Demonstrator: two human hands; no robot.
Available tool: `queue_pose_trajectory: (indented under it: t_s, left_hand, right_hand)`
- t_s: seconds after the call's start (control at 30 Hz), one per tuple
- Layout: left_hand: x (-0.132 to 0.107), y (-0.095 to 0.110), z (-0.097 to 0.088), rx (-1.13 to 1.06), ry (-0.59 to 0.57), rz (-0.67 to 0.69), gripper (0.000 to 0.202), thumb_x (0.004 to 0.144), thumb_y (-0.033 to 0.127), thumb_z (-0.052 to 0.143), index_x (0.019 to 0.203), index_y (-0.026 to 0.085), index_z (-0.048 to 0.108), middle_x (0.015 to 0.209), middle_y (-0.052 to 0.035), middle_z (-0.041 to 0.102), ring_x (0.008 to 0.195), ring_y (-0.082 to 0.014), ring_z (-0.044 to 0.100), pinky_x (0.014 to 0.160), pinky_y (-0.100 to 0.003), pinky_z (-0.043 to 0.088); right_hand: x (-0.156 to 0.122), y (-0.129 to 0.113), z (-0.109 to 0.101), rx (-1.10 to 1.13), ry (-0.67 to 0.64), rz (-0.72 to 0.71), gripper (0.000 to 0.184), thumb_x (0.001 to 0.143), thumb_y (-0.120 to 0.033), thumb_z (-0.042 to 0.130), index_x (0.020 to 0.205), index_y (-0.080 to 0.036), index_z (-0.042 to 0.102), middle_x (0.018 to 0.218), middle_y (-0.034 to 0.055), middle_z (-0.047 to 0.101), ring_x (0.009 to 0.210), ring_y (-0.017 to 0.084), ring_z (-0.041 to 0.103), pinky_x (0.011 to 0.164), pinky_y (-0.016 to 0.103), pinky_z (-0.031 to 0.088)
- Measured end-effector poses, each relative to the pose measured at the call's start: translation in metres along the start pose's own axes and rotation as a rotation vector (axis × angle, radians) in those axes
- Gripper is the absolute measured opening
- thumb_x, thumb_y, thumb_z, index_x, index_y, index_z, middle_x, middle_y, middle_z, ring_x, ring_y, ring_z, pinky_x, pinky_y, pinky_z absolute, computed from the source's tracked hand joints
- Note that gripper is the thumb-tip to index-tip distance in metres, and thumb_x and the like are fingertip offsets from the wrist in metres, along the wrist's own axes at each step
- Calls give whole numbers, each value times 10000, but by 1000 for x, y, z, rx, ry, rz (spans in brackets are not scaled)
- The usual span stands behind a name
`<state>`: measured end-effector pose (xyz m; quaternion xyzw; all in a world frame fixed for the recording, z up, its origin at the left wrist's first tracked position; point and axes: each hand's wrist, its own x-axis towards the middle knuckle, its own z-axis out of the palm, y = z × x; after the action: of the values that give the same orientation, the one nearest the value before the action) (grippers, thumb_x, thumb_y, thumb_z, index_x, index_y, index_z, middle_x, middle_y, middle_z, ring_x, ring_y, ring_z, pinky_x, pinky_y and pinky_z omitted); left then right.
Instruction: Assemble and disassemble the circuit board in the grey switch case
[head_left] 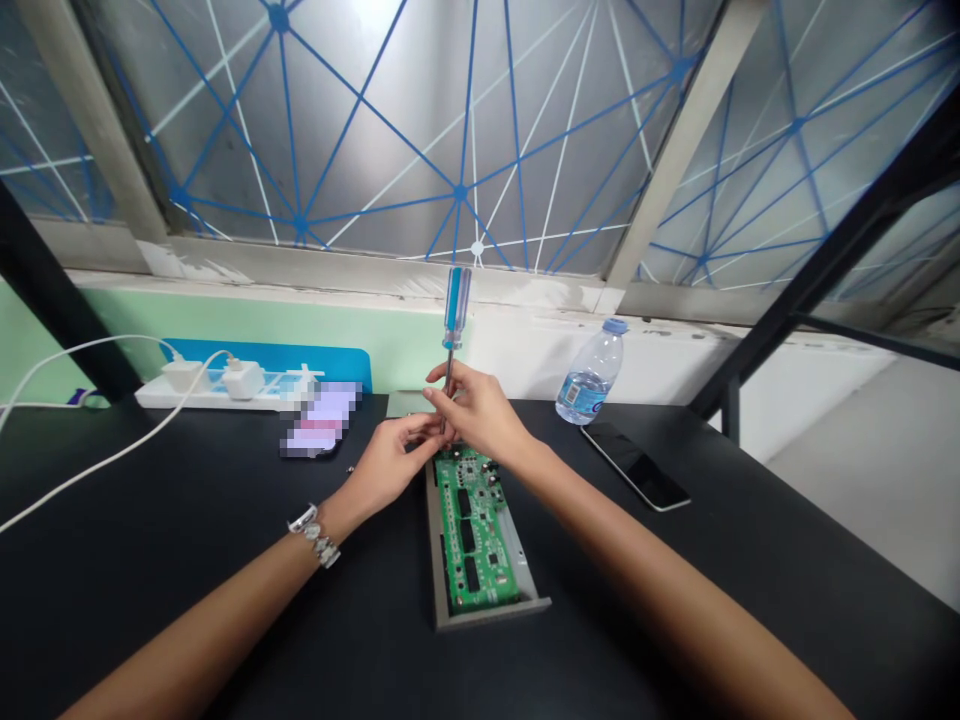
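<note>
A screwdriver [455, 310] with a clear blue-striped handle stands nearly upright, its shaft pointing down at the far end of a green circuit board [484, 540]. My right hand [480, 410] is closed around the shaft below the handle. Close to the tip, the fingers of my left hand [394, 455] are pinched together; what they hold, if anything, is hidden. The board lies in a grey metal tray-like housing [491, 612] on the black table [360, 620]. Both hands cover the board's far end and the screwdriver's tip.
A water bottle [589, 380] and a dark phone [637, 465] are at the right. On the left lie a pixelated phone-like object [322, 420] and a white power strip [202, 392] with plugs and cables. A wall and window stand behind the table.
</note>
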<state>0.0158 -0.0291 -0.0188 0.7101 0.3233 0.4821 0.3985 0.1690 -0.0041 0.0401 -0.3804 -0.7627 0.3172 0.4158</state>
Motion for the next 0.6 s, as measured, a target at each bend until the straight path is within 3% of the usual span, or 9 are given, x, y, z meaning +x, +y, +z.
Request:
queue_pose_trajectory:
  t_s: [0.17,0.6]
  left_hand:
    - [-4,-2,-1,159,22,9,236,919,262,582,1073,187,744,1103,-67,753,1033,-249,687,937,-359,513]
    - [-4,-5,0,310,117,1,236,906,235,574,1054,197,755,1068,-54,769,975,-253,704,871,-344,524]
  right_hand:
    - [-6,5,0,-124,-27,-46,166,945,-357,519,1013,-215,572,664,-32,552,539,134,607,531,243,472]
    - [-9,9,3,-180,-33,-117,160,971,-325,483,1025,-210,580,701,-7,597,608,149,623,613,267,485]
